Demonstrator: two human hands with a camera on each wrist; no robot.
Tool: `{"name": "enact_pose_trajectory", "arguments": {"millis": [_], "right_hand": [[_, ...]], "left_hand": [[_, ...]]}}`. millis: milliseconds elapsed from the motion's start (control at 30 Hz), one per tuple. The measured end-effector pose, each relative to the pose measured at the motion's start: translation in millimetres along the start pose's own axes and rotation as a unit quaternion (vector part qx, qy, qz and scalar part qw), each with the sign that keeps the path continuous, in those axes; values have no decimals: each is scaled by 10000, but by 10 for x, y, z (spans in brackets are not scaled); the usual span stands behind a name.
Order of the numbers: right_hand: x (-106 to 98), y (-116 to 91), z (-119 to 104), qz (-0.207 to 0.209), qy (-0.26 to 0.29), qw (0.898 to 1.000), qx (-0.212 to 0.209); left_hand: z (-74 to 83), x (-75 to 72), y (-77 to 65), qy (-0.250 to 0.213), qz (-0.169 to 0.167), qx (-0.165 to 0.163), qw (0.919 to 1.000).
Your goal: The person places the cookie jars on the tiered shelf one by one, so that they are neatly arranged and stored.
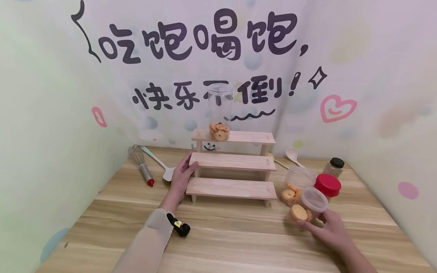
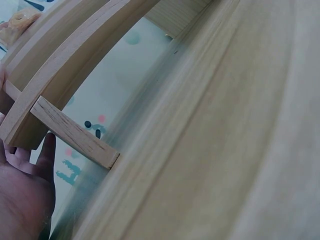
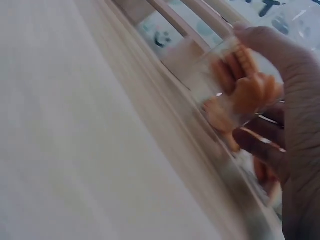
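Note:
A three-tier wooden display stand occupies the middle of the table. My left hand grips the left end of its middle step, thumb over the board; in the left wrist view the fingers reach under that board. On the top step stands a tall clear jar with a few biscuits at its bottom. With my right hand I hold a short clear plastic jar of biscuits, thumb and fingers around its side, also in the right wrist view. A wider clear biscuit jar is just behind it.
Beyond the held jar are a red-lidded jar and a black-capped jar. A pale spoon lies behind the jars. To the left lie a whisk and a spatula. A printed cloth wall closes off the table's back.

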State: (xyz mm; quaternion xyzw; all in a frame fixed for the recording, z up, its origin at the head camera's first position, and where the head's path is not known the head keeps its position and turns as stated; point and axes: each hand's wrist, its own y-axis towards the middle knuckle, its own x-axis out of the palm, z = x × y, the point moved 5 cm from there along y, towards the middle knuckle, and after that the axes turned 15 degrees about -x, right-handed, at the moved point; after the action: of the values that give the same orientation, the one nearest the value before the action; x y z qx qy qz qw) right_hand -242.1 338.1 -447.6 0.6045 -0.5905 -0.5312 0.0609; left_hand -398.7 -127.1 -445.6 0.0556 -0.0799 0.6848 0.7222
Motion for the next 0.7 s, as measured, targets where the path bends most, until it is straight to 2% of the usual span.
{"name": "enact_pose_trajectory", "arguments": {"millis": [100, 267, 433, 500, 600, 700], "right_hand": [[106, 19, -73, 267, 254, 9981, -502], [261, 121, -247, 367, 692, 9922, -970], [483, 263, -437, 515, 1126, 9778, -1689], [620, 296, -496, 451, 1275, 9706, -1993], [846, 336, -590, 243, 1435, 9643, -2212], [1071, 415, -719, 0, 1478, 9639, -2215]], "left_hand": [[5, -18, -6, 40, 13, 13, 10000], [57, -2, 27, 118, 57, 144, 9998], [120, 8, 70, 72, 48, 264, 9996], [118, 0, 67, 52, 50, 211, 9998], [78, -20, 44, 66, 17, 56, 10000], [29, -37, 15, 45, -55, -32, 10000]]}}
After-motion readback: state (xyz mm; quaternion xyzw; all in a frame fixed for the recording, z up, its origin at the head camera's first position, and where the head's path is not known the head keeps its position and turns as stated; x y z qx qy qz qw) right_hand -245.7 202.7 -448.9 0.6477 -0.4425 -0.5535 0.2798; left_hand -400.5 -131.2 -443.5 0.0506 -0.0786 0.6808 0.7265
